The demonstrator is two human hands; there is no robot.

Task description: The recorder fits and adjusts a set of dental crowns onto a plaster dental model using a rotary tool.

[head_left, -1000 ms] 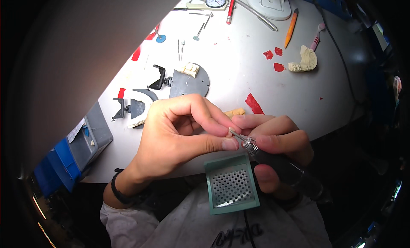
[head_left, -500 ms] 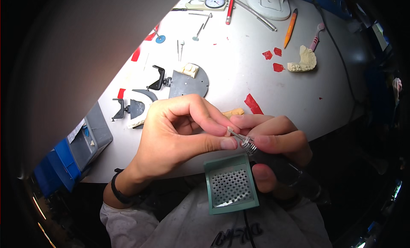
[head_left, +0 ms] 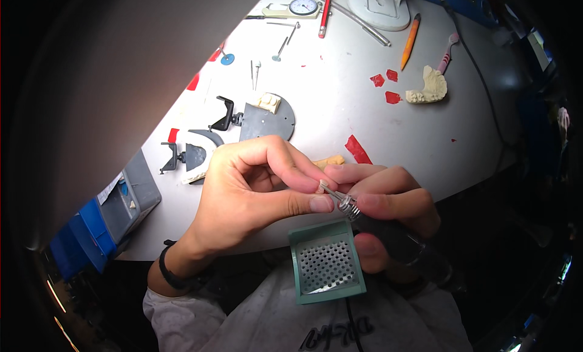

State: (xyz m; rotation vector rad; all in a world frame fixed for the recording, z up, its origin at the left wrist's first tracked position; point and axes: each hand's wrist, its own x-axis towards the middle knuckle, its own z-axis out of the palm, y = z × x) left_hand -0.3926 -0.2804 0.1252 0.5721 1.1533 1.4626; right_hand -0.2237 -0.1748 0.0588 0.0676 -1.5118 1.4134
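Note:
Between thumb and index finger, my left hand [head_left: 246, 185] pinches a small pale tooth-like piece, probably a dental crown [head_left: 321, 185], mostly covered by the fingertips. My right hand [head_left: 398, 191] is closed around a dark rotary handpiece [head_left: 395, 238] with a metal coil at its nose. Its thin steel bur points up and left, and the tip meets or nearly meets the crown; contact cannot be made out. The fingers of both hands touch or almost touch. Just below them sits a green-framed box with a perforated metal plate [head_left: 328, 267].
Behind my left hand lie a grey articulator [head_left: 267, 122] and a white dental arch model [head_left: 209, 142]. Farther off are a plaster cast [head_left: 431, 88], red wax pieces [head_left: 358, 150], a dial gauge [head_left: 302, 7] and pencils. A large grey panel [head_left: 121, 67] covers the upper left; a grey bin [head_left: 143, 182] stands below it.
Both hands, with the crown and handpiece, have shifted very slightly left. The bur stays at the crown, and the view has moved a little.

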